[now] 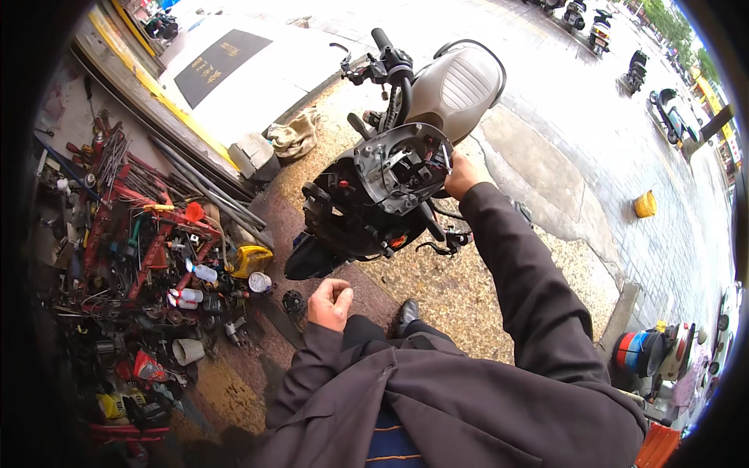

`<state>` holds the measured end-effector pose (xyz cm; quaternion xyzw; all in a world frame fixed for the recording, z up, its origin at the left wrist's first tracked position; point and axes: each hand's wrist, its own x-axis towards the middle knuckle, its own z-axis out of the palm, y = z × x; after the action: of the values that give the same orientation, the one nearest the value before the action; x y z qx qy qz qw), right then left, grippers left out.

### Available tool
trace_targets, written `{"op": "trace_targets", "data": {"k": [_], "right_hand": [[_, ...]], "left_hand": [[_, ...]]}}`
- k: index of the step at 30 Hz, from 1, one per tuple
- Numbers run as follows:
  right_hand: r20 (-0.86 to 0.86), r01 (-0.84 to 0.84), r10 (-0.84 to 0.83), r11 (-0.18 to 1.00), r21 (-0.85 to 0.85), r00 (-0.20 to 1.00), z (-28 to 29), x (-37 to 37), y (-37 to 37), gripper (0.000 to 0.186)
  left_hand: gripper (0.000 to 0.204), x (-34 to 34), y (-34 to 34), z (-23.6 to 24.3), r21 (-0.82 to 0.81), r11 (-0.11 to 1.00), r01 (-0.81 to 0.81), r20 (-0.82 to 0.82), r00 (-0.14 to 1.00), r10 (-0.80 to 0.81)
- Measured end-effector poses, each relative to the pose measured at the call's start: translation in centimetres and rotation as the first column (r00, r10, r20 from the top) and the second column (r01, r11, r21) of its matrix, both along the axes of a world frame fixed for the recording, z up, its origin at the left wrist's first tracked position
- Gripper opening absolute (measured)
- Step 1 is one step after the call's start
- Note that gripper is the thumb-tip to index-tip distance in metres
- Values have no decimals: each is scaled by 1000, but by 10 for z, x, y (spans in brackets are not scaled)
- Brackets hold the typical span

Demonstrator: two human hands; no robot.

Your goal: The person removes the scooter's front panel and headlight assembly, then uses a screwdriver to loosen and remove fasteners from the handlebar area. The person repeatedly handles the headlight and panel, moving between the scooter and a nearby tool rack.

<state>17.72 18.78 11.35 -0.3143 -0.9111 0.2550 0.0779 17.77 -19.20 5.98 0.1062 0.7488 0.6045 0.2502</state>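
Note:
A motorcycle with a beige seat [459, 90] stands before me, handlebar [398, 70] pointing away. Its exposed front housing [378, 160] has a dark cavity with fittings inside. My right hand [464, 171] is closed at the housing's right edge, on a small slim object that I cannot make out. My left hand [330, 304] hangs lower, below the black front fender [308, 257], its fingers curled; I cannot see whether anything is in them. A round black part [294, 304] lies on the ground to its left.
Tools and parts [148, 218] are heaped at the left, with a yellow container [248, 261] and white tub [259, 282]. A grey box [253, 156] and cloth [295, 134] lie beyond. A yellow bucket [644, 204] stands on the right pavement; parked scooters [667, 113] line the background.

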Motion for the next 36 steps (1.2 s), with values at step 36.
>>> {"op": "trace_targets", "data": {"k": [36], "right_hand": [[-160, -275, 293, 953, 129, 943, 35, -3, 41, 16]], "left_hand": [[31, -153, 185, -45, -44, 998, -41, -137, 990, 34]]}}
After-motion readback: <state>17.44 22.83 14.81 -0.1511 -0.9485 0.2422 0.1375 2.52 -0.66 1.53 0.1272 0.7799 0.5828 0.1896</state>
